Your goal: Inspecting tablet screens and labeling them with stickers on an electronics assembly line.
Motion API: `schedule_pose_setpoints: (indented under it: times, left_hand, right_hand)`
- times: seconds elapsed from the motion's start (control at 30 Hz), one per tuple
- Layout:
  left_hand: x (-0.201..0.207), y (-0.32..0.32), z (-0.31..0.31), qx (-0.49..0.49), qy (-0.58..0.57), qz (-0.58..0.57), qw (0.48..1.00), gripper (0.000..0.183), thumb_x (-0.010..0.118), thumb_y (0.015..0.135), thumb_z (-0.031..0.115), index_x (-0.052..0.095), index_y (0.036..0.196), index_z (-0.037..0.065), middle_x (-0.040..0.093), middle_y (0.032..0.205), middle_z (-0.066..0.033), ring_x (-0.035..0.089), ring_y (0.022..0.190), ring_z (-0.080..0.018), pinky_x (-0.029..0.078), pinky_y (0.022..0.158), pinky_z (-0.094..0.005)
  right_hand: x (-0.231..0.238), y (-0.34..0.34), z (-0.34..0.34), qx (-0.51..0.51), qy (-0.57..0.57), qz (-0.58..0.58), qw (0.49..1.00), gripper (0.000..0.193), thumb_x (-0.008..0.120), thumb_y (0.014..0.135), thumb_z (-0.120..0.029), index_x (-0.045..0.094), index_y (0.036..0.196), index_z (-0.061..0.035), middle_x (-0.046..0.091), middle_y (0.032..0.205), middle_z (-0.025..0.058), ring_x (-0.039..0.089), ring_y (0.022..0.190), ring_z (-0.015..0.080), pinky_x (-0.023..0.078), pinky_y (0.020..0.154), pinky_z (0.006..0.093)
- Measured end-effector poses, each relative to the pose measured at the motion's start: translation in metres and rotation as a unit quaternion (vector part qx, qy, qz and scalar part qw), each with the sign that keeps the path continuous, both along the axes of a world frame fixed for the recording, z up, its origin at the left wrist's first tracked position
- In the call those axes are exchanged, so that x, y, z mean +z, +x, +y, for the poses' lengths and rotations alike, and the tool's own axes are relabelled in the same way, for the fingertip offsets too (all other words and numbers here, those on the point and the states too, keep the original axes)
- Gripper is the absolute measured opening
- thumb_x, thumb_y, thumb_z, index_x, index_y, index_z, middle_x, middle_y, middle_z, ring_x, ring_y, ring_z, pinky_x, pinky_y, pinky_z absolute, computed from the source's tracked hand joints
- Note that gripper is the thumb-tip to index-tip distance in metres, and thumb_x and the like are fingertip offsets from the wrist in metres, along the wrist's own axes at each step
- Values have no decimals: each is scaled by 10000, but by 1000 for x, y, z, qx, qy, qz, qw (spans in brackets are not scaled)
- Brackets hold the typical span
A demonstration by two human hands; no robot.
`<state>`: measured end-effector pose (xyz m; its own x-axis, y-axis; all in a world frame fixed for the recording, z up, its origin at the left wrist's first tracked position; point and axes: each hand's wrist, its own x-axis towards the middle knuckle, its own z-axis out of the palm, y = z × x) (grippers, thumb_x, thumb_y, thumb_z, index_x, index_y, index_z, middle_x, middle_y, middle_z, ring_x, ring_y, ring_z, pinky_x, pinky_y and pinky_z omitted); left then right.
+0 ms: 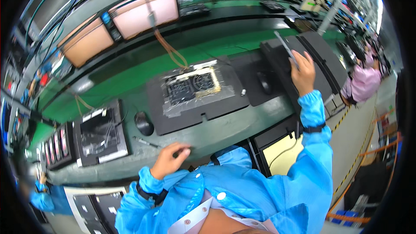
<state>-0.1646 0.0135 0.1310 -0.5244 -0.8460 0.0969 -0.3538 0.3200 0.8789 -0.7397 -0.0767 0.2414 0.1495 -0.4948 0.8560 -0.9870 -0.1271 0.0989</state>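
Note:
My right hand (303,72) is raised at the right, over a stack of black foam sheets (277,58). Its fingers grip a slim grey flat piece (284,43), seen almost edge-on, so its kind is unclear. My left hand (170,160) hovers by the bench's front edge, fingers loosely bent, with a gap between thumb and forefinger and nothing visible in it. Beyond it, on a black foam mat (173,123), lies a fixture (193,87) of black parts framed with clear and yellowish tape. A pen-like tool (146,142) rests on the bench left of that hand.
Two black mice (143,123) (264,82) flank the mat. At left are a taped black panel (100,135) and a black tray (57,147). Monitors (146,11) stand behind. An open drawer (284,154) is below my right arm. Other people work across the bench and at right.

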Motion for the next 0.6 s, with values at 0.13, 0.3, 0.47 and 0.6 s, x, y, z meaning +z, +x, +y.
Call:
schedule_pose_setpoints:
  times: [0.13,0.3,0.47,0.6]
  left_hand:
    - [29,-12,-27,-133,367,329,860,979,375,1100,784,409,1686,1,612,1543,-243,573,1460,-378,439,1245,-546]
    - [40,-29,-19,-107,414,575,697,858,508,1103,637,379,1681,16,536,1625,-261,523,1513,-421,417,1263,-617]
    - [17,15,6,236,369,490,753,483,676,951,54,634,1423,-43,747,1337,-212,727,1242,-398,565,1128,-558]
    - [3,60,20,194,367,607,677,489,645,958,141,644,1390,-90,721,1371,-267,676,1315,-451,510,1187,-582]
  right_hand:
    - [30,98,64,212,26,33,976,441,854,791,64,790,1211,-54,821,1174,130,792,1092,316,591,1030,542]
    - [-11,211,87,410,60,138,900,272,729,959,-94,780,1224,-134,786,1296,79,755,1233,271,592,1075,435]
    - [-106,198,31,62,127,-228,963,418,761,1004,-324,752,1318,-48,758,1153,175,733,1105,419,579,988,490]
    - [-144,142,-15,-75,380,-300,872,572,635,1077,-494,764,1314,11,755,1099,239,703,1128,511,543,1009,537]
